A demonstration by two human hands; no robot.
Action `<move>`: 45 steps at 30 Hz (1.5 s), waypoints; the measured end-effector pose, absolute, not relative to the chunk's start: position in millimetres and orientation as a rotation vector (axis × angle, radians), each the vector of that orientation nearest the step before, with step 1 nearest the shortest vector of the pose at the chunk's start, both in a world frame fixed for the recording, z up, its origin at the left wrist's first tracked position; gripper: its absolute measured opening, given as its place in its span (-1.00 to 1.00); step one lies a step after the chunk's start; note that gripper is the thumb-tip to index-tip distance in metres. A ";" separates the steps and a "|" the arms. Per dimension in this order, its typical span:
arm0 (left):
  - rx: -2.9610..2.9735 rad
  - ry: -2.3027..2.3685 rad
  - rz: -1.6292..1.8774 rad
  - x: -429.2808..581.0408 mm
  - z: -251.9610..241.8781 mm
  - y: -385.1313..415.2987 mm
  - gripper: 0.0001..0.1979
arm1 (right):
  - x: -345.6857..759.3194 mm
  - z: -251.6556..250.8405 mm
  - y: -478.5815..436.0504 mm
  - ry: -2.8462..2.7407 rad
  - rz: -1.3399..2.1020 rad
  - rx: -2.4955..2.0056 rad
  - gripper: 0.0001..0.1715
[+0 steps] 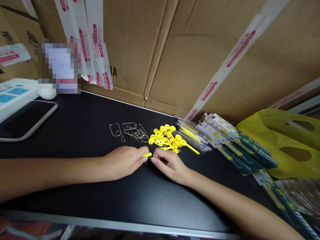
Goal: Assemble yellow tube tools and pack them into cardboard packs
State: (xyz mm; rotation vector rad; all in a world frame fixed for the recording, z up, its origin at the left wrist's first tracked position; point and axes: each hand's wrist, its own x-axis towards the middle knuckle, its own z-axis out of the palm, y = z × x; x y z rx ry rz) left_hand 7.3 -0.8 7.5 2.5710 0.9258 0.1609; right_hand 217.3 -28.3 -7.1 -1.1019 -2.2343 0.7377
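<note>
My left hand (125, 162) rests on the black table (82, 186), its fingers pinched on a small yellow plastic piece (146, 155). My right hand (168, 165) meets it fingertip to fingertip, closed on a thin metal wire part that barely shows. Just beyond the hands lies a pile of yellow plastic pieces (167, 137). To its left sits a heap of bent metal wire loops (132, 131).
Clear sleeves with yellow sticks (193, 136) and a fan of packaged cards (235, 143) lie to the right, with a yellow plastic bag (287, 143) beyond. Taped cardboard boxes (175, 50) wall the back. A phone (25, 118) and a power strip (13, 95) sit far left.
</note>
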 end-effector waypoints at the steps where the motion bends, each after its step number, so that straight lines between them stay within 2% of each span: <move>1: 2.563 0.928 0.157 7.2 7.7 -0.5 -0.81 | 217.9 -7.1 -28.4 -2.241 0.745 -1.097 -0.72; 12: 2.562 0.923 0.094 9.4 14.4 -3.4 -0.79 | 218.8 -8.8 -28.3 -2.199 0.707 -1.047 -0.75; 20: 2.603 0.940 0.088 9.2 14.8 -3.6 -0.74 | 218.8 -10.7 -28.9 -2.194 0.669 -1.042 -0.68; 45: 2.707 0.991 0.068 12.8 12.7 -5.5 -0.81 | 216.0 -10.3 -26.9 -2.165 0.617 -1.044 -0.69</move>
